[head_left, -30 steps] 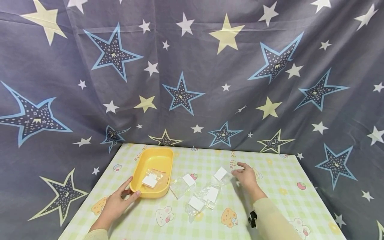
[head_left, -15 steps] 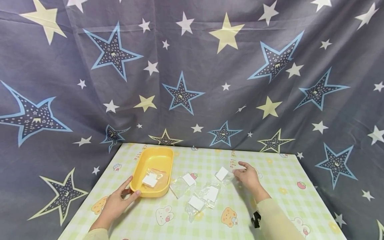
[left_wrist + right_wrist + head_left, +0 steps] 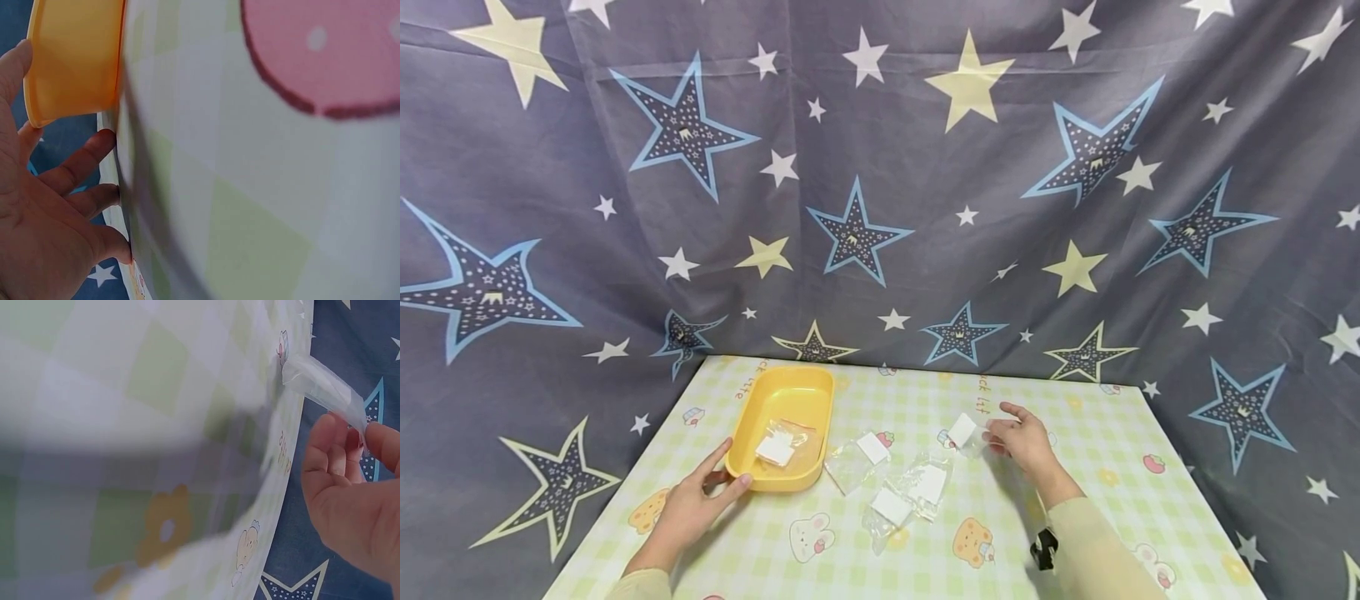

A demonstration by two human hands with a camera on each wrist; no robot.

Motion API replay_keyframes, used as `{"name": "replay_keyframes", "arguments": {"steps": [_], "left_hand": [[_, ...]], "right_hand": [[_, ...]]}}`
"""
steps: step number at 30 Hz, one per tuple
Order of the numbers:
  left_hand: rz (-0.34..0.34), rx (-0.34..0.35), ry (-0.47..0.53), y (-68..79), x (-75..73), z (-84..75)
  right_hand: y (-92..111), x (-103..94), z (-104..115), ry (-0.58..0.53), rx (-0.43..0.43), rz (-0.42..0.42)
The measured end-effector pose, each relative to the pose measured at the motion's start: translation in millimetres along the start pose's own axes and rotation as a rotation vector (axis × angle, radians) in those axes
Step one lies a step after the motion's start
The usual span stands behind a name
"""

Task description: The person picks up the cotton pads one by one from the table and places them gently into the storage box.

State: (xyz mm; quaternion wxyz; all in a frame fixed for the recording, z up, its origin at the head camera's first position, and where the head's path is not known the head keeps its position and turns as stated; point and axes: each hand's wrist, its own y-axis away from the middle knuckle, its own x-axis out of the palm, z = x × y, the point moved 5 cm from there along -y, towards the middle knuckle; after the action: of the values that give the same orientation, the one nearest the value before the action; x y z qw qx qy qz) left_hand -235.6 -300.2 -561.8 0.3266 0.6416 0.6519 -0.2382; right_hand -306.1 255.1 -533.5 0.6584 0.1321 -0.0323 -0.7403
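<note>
My right hand (image 3: 1026, 442) pinches the edge of a clear plastic bag (image 3: 328, 390) between thumb and fingers. The bag, with a white block (image 3: 961, 431) inside, hangs tilted over the tabletop in the head view. At the near left corner of a yellow tray (image 3: 826, 417), my left hand (image 3: 688, 508) touches the rim with thumb and forefinger spread. The left wrist view shows its other fingers (image 3: 94, 200) extended down to the tabletop beside the tray (image 3: 78, 56). Inside the tray lies a similar bag with a white block (image 3: 775, 448).
Several more clear bags with white pieces lie mid-table: one beside the tray (image 3: 872, 449), one nearer the front (image 3: 891, 507) and one right of it (image 3: 931, 483). A checked cloth (image 3: 850, 575) covers the table. A star-patterned curtain (image 3: 880, 150) rises behind its far edge.
My right hand has shifted slightly to the right, and the pinched bag has moved right with it. My left hand and the tray have stayed in place.
</note>
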Motion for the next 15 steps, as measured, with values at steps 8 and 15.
{"name": "replay_keyframes", "arguments": {"steps": [8,15], "left_hand": [[0.002,-0.009,-0.005,0.9,-0.4,-2.5],[0.002,-0.019,-0.005,0.2,0.3,0.0]], "right_hand": [[-1.8,0.7,4.5,-0.043,-0.007,0.001],[-0.5,8.5,10.0,-0.079,-0.029,0.002]]}}
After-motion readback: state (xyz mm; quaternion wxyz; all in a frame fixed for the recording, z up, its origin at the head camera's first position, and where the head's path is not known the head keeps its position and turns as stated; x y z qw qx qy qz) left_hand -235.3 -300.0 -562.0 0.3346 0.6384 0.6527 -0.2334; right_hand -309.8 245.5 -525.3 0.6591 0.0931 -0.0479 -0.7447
